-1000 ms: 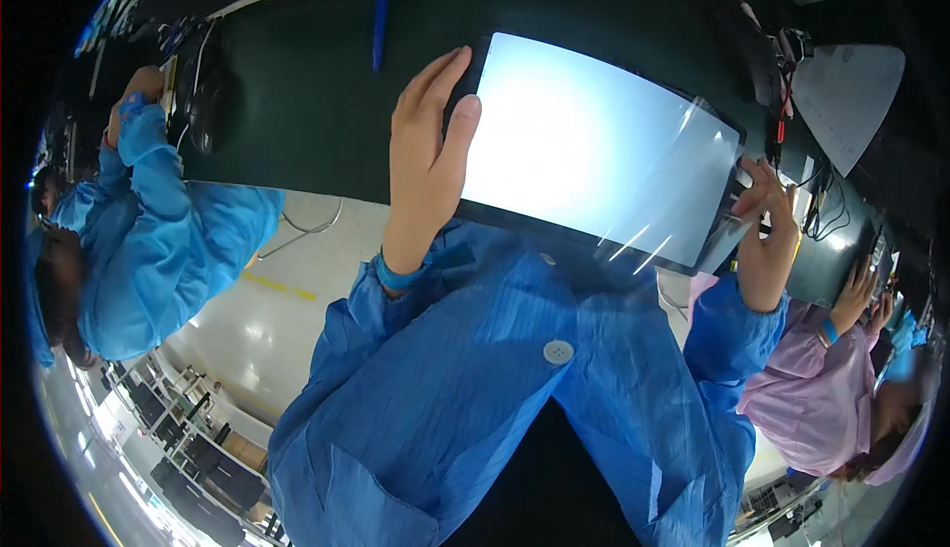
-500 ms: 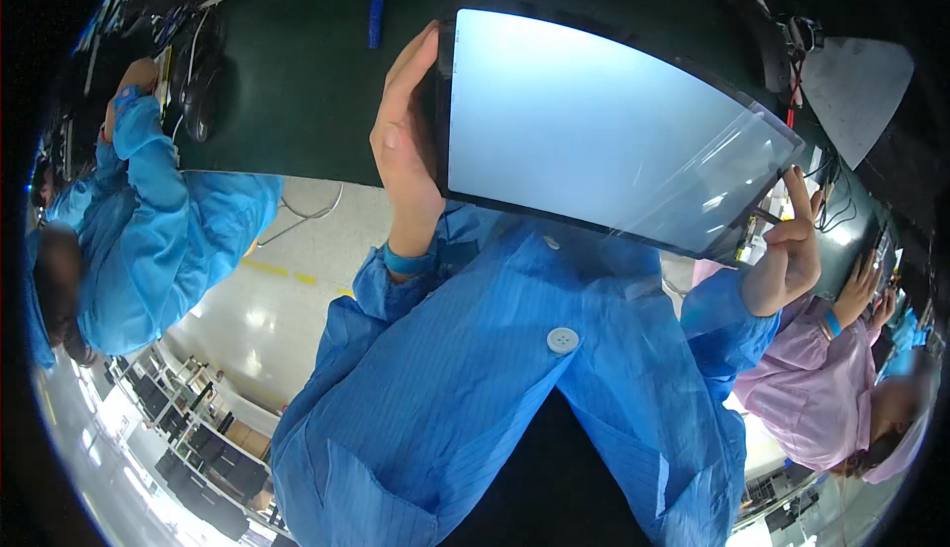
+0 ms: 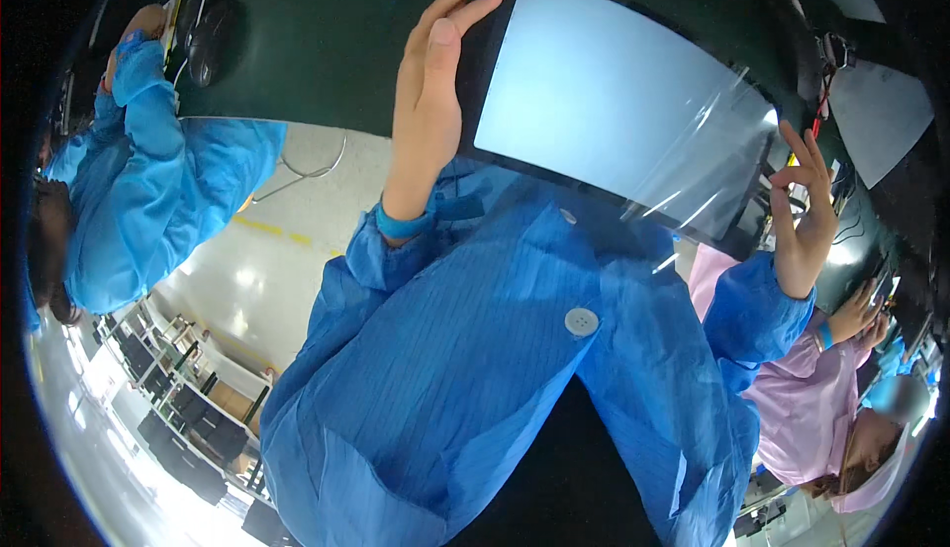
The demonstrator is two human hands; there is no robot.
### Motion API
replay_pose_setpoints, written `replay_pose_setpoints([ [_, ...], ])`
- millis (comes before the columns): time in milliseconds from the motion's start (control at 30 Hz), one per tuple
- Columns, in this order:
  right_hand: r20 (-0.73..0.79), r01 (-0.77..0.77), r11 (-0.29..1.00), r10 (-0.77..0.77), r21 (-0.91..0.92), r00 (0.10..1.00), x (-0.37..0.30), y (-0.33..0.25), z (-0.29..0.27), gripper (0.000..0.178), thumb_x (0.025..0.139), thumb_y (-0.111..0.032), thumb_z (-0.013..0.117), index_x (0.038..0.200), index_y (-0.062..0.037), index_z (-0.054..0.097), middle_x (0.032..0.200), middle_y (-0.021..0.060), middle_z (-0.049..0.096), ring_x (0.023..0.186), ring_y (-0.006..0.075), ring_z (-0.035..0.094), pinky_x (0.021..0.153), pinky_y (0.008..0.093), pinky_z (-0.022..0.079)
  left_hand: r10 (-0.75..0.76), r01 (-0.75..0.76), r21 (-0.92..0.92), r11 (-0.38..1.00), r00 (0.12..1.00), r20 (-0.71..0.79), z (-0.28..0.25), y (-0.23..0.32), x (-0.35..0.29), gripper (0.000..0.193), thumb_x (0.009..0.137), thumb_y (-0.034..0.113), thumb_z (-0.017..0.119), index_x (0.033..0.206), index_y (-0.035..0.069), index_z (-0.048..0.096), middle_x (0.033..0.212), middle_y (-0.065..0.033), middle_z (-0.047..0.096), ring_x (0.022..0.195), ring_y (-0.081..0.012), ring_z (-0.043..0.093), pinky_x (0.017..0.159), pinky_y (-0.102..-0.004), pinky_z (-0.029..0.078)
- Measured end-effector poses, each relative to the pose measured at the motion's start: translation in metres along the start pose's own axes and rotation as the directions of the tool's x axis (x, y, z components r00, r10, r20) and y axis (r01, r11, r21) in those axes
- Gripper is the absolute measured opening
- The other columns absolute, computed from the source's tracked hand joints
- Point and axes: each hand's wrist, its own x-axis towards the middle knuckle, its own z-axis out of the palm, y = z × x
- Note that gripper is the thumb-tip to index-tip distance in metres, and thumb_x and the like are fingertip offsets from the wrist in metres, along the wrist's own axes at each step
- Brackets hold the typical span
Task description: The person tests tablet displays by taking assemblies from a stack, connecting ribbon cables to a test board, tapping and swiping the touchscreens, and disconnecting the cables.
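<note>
On the far left a co-worker in light blue [image 3: 139,181] sits near a black mouse [image 3: 203,47] on the dark green counter [image 3: 307,43]. Our left hand [image 3: 426,102] stands at the screen's left edge, its fingers apart and thumb raised. The pale, lit screen [image 3: 604,82] slants between our hands, glare streaking its right part. At its right edge our right hand [image 3: 807,196] curls, thumb and forefinger close together; we cannot tell whether they grip anything.
</note>
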Motion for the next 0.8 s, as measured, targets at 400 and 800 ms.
replay_pose_setpoints([
  [400, -0.116, 0.200, 0.944, -0.175, 0.262, 0.978, 0.020, -0.044, -0.015, 0.021, 0.055, 0.000, 0.067, 0.071, -0.0095, 0.056, 0.122, 0.0223, 0.055, 0.122, 0.0356, 0.046, 0.109, 0.0556, 0.015, 0.182, -0.198, 0.119, 0.973, 0.975, 0.130, -0.009, 0.047, 0.014, 0.039, 0.086, 0.031, 0.052, 0.117, 0.008, 0.060, 0.123, -0.0131, 0.055, 0.114, -0.0291, 0.052, 0.095, -0.0379, 0.041],
  [800, -0.007, 0.195, 0.979, -0.195, 0.054, 0.981, 0.034, -0.102, 0.024, 0.030, 0.063, -0.009, 0.071, 0.091, -0.0117, 0.061, 0.109, 0.0108, 0.064, 0.099, 0.0285, 0.060, 0.099, 0.0471, 0.034, 0.503, -0.564, -0.066, 0.823, 0.671, 0.545, -0.011, 0.079, 0.013, 0.025, 0.068, 0.019, 0.069, 0.092, 0.012, 0.069, 0.087, -0.0013, 0.067, 0.076, -0.0189, 0.061, 0.073, -0.0345, 0.046],
])
